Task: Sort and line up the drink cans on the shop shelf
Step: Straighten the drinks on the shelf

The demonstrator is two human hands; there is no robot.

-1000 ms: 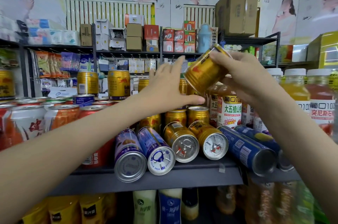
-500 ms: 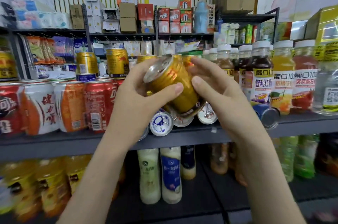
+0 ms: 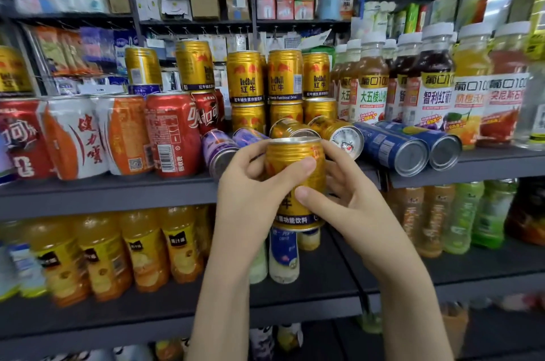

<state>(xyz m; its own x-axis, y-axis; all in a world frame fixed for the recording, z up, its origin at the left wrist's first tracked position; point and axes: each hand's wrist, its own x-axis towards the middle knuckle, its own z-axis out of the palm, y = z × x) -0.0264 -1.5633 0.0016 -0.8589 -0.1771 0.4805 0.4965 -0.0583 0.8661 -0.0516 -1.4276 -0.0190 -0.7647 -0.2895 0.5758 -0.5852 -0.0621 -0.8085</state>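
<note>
A gold can (image 3: 295, 171) is held upright in front of the shelf (image 3: 103, 192), gripped from both sides. The left hand (image 3: 250, 192) is curled round its left flank, thumb laid across the ribbed upper part. The right hand (image 3: 351, 201) is wrapped round the right flank, thumb pressed on the label lower down and fingers mostly hidden behind the can. The silver top is turned up.

Just behind the hands, more cans are seen lying on their sides on the shelf, ends toward the camera. Two purple cans (image 3: 219, 151) lie behind the left hand's fingers, two lying gold cans (image 3: 339, 132) sit just above the held can, and two blue cans (image 3: 395, 151) lie to the right of the right hand — side by side & touching.

Farther back, stacked gold cans (image 3: 244, 77) are stood upright two high, approx. three columns visible. Left of the left hand, a red cola can (image 3: 174, 133) and white-and-orange cans (image 3: 76, 136) are stood upright. Right of the right hand, juice bottles (image 3: 433, 86) w/ white caps are lined up. Below the hands, on the lower shelf (image 3: 472, 269), orange drink bottles (image 3: 141, 248) are ranged — blurred.
</note>
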